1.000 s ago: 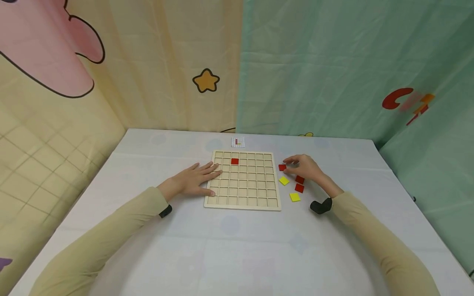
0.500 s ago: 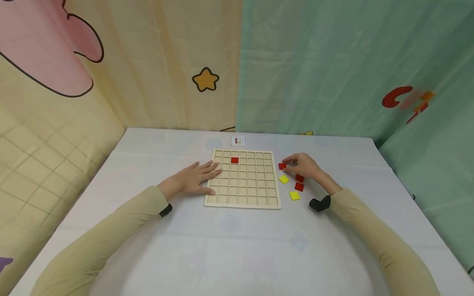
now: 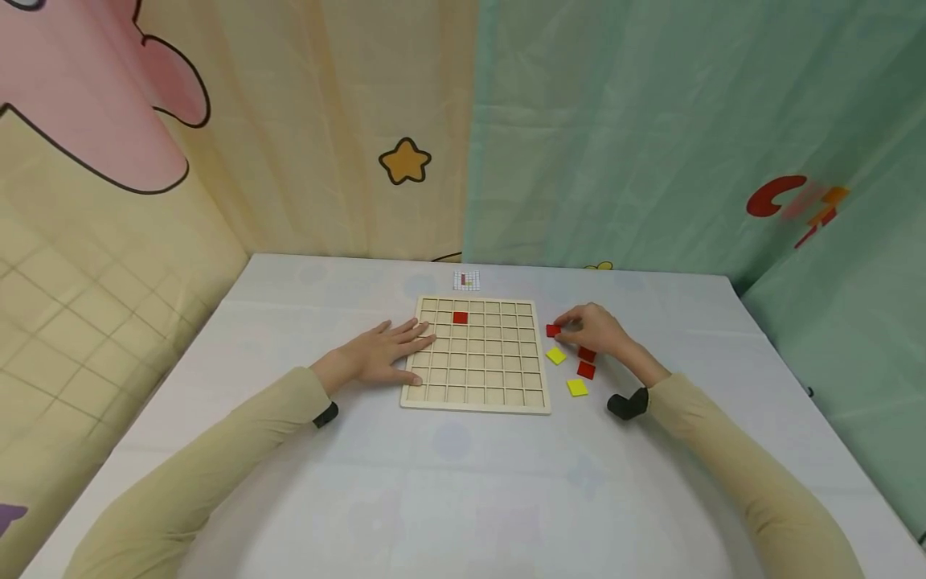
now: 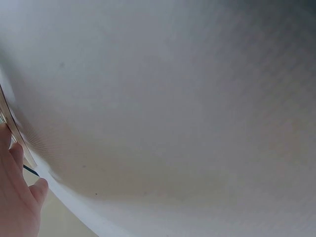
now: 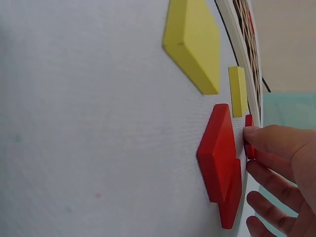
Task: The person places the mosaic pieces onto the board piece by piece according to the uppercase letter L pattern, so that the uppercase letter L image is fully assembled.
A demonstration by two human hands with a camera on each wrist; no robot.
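A wooden grid board (image 3: pixel 502 409) lies on the table, with one red tile (image 3: pixel 460 318) set in a cell of its second row from the back. My left hand (image 3: pixel 376 354) rests spread over the board's left edge, fingertips on the frame and outer cells. Right of the board, my right hand (image 3: pixel 595 330) pinches another red tile (image 5: pixel 249 121) between thumb and index finger, low at the table surface. Two red tiles (image 5: pixel 217 153) lie just below that hand. Near them are two yellow tiles, one (image 3: pixel 555 355) close to the board and one (image 3: pixel 577 388) nearer me.
Behind the board lies a small printed grid card (image 3: pixel 466 281) with red and yellow marks. The white-clothed table (image 3: pixel 463 498) meets patterned curtains (image 3: pixel 615 145) at the back. Each wrist wears a black device (image 3: pixel 628 404).
My right thumb and index finger have closed in slightly on the red tile beside the board. The left hand stays in place, and the view has shifted slightly.
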